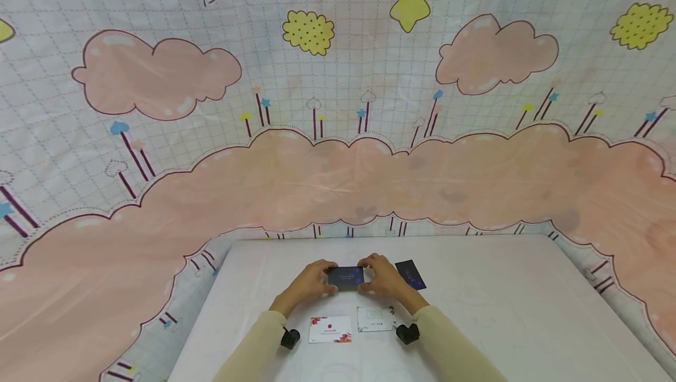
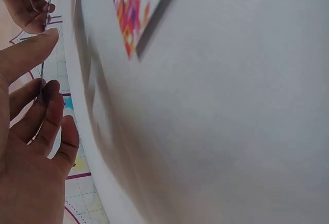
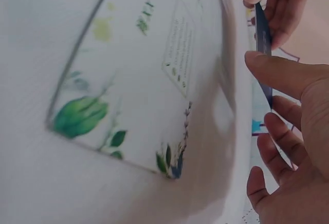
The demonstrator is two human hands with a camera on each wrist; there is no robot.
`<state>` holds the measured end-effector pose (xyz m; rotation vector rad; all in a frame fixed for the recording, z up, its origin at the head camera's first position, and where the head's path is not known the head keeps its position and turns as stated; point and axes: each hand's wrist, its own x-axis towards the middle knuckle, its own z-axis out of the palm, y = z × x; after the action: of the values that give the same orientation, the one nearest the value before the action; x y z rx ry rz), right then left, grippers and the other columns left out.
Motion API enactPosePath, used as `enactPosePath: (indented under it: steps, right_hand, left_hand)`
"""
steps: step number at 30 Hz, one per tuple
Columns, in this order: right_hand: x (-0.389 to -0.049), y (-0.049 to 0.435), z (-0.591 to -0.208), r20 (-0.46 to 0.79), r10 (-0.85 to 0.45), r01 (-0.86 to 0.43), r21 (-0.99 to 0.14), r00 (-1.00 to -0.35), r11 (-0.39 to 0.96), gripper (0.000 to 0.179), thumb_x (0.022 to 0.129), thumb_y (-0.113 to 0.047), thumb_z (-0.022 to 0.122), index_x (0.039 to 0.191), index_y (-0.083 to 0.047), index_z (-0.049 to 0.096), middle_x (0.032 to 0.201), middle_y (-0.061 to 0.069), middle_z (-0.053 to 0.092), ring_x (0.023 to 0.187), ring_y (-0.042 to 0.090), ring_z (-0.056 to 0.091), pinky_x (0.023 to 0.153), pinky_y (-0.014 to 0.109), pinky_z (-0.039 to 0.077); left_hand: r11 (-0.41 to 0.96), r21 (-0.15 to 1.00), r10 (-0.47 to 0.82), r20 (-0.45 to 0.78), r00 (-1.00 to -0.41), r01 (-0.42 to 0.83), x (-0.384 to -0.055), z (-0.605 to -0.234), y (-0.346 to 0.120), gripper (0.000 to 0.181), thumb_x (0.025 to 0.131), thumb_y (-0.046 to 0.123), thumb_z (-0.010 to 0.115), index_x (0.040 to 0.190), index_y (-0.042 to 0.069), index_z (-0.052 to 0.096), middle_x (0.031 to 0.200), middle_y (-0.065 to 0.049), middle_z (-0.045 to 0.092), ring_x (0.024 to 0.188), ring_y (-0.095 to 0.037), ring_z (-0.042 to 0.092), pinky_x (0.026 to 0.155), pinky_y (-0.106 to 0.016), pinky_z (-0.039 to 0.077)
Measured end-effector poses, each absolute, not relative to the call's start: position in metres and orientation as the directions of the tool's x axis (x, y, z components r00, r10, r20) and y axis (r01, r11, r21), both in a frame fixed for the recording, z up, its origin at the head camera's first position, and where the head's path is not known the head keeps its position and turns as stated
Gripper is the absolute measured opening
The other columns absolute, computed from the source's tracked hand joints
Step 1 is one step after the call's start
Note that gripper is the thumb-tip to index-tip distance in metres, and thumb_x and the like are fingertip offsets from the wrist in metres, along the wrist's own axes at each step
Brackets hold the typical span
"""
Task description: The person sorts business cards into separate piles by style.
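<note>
A dark blue card (image 1: 345, 277) with small pale print is held by its two short ends between my hands. My left hand (image 1: 308, 281) pinches its left end with thumb and fingers. At the right end, my right hand (image 1: 384, 279) pinches it the same way. The card (image 2: 42, 72) appears almost edge-on in the left wrist view. In the right wrist view, the thumb is on the near face of the card (image 3: 263, 41) and fingers are behind it. A second dark blue card (image 1: 411, 274) lies tilted on the table beyond my right wrist.
Nearer me on the white table (image 1: 502, 311) lie a white card with red floral corners (image 1: 330, 330) and a white card with green leaves (image 1: 376, 319), side by side. A patterned cloth (image 1: 338, 182) with clouds and stars hangs behind the table.
</note>
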<state>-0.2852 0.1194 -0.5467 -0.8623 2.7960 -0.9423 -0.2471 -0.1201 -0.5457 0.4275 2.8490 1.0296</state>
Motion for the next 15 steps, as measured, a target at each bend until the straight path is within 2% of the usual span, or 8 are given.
enactPosePath:
  steps: [7, 15]
  right_hand:
    - [-0.277, 0.126, -0.549, 0.077, -0.541, -0.489, -0.545, -0.838, 0.681, 0.049, 0.074, -0.031, 0.086, 0.116, -0.017, 0.067, 0.116, 0.004, 0.059, 0.112, 0.026, 0.053, 0.1, 0.049, 0.046]
    - [-0.273, 0.127, -0.551, 0.056, -0.55, -0.493, -0.524, -0.833, 0.694, 0.047, 0.075, -0.032, 0.085, 0.117, -0.018, 0.067, 0.119, 0.002, 0.059, 0.119, 0.026, 0.052, 0.104, 0.05, 0.043]
  left_hand:
    - [0.733, 0.625, 0.333, 0.012, -0.943, 0.267, -0.238, -0.547, -0.118, 0.059, 0.078, 0.021, 0.082, 0.13, 0.006, 0.058, 0.128, -0.011, 0.062, 0.114, -0.028, 0.058, 0.104, -0.051, 0.045]
    - [0.77, 0.575, 0.335, 0.006, -0.942, 0.277, -0.229, -0.544, -0.115, 0.055, 0.078, 0.024, 0.083, 0.126, 0.008, 0.061, 0.121, -0.006, 0.057, 0.112, -0.025, 0.053, 0.104, -0.049, 0.045]
